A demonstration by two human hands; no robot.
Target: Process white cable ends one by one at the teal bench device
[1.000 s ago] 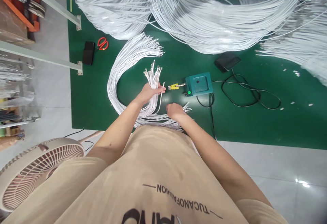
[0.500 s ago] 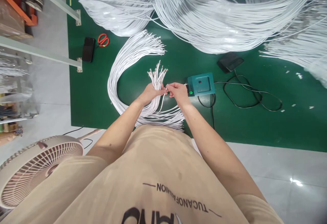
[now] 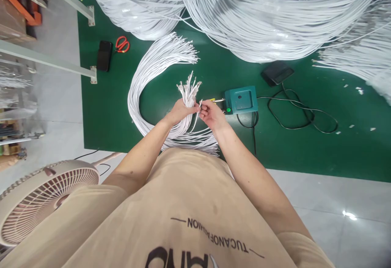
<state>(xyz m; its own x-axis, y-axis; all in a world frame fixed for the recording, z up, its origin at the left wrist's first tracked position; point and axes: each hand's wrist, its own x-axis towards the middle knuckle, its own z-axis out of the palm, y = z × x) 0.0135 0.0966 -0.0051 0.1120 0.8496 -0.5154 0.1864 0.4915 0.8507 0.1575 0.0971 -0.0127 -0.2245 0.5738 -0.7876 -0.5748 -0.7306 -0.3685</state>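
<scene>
My left hand (image 3: 181, 112) is closed around a bundle of white cables (image 3: 188, 91), whose tips fan out above the fingers. One single white cable (image 3: 197, 115) stands apart from the bundle, between my two hands. The fingers of my right hand (image 3: 213, 114) are pinched on that cable close to its end, right beside my left thumb. Just beyond my right hand sits a small teal device (image 3: 241, 100) with a green button, and metal and yellow parts stick out of its left side. A curved bunch of white cables (image 3: 136, 84) lies around to the left.
Large coils of white cable (image 3: 244, 23) fill the back of the green table (image 3: 305, 150). A black box (image 3: 277, 73) with a looped cord lies at right. Red-handled scissors (image 3: 122, 44) and a black phone (image 3: 104, 56) lie at left. A fan (image 3: 51, 198) stands by my left side.
My right hand has turned slightly and lowered its wrist, so the device's left-side parts show more. The single cable's end now points upward. The view has shifted a little.
</scene>
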